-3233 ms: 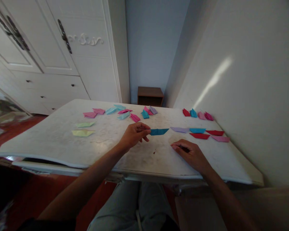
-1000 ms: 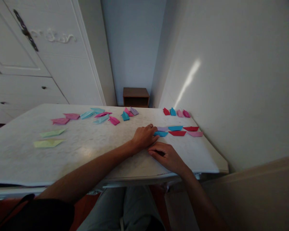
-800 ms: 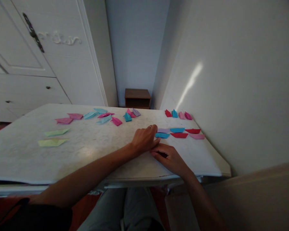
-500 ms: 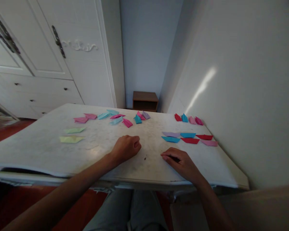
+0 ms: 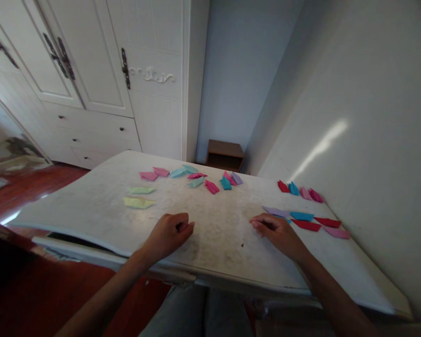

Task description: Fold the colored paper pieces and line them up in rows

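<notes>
My left hand (image 5: 171, 236) is curled into a loose fist above the front of the white table (image 5: 210, 248), and nothing shows in it. Nearest to it is a pale yellow folded-paper boat (image 5: 139, 202), with a pale green one (image 5: 141, 190) behind. My right hand (image 5: 277, 231) has its fingertips pressed together, also with nothing visible in them. It partly hides a blue paper boat (image 5: 285, 220) in front of a lilac one (image 5: 275, 212). Beside these lie another blue boat (image 5: 302, 216), two red ones (image 5: 306, 225) (image 5: 327, 222) and a pink one (image 5: 337, 232).
Along the far edge lie pink (image 5: 148, 176), light blue (image 5: 178, 172), teal (image 5: 226, 183) and magenta (image 5: 211, 186) folded papers. Another row, starting with a red one (image 5: 283, 186), lies at far right by the wall (image 5: 379, 117). A wardrobe (image 5: 157, 112) and brown cabinet (image 5: 225, 149) stand beyond.
The view has turned left, so the table and papers appear farther right. My left hand has moved left and nearer the front edge. My right hand has shifted left over the table, covering part of a blue boat.
</notes>
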Demonstrator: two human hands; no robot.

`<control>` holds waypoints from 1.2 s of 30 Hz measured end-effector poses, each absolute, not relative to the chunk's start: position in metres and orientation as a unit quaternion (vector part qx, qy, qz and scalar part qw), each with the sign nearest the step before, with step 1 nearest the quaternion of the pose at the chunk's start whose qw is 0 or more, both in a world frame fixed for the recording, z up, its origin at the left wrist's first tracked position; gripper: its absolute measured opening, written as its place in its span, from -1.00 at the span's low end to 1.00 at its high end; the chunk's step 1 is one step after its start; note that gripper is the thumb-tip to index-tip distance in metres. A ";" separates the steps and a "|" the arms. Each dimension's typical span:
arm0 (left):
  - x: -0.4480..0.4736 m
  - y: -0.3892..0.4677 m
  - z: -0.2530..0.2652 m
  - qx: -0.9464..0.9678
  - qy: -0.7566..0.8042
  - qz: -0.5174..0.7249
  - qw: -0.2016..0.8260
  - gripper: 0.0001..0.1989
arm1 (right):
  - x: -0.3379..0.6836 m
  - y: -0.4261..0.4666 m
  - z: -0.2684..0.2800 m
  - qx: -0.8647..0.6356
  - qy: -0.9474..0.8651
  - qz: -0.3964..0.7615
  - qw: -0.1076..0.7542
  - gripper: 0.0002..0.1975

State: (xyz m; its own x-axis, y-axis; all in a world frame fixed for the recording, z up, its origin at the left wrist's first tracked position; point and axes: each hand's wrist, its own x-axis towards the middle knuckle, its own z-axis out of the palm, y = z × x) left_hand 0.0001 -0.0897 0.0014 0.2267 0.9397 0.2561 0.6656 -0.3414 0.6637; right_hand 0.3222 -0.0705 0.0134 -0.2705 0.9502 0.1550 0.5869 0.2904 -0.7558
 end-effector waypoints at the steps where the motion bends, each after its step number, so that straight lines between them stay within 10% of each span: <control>1: -0.001 -0.089 0.000 0.742 0.533 0.335 0.228 -0.63 | 0.312 -0.060 0.014 -0.519 -0.744 0.283 0.312 -0.67; 15: -0.002 -0.088 0.001 0.702 0.534 0.382 0.275 -0.62 | 0.174 0.045 0.018 -0.637 -0.764 0.045 0.096 -0.62; 23: -0.002 -0.089 0.002 0.710 0.531 0.376 0.269 -0.62 | 0.188 0.022 0.022 -0.600 -0.779 0.041 0.177 -0.78; 36: 0.004 -0.090 0.006 0.683 0.501 0.427 0.317 -0.73 | 0.198 -0.044 0.022 -0.393 -0.671 0.490 0.393 -0.63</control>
State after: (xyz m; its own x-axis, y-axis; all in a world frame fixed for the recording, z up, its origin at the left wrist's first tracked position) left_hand 0.0045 -0.0904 0.0057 0.1327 0.9548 0.2659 0.4138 -0.2971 0.8605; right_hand 0.1976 -0.0441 0.0225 -0.3820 0.9132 0.1422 0.1429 0.2104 -0.9671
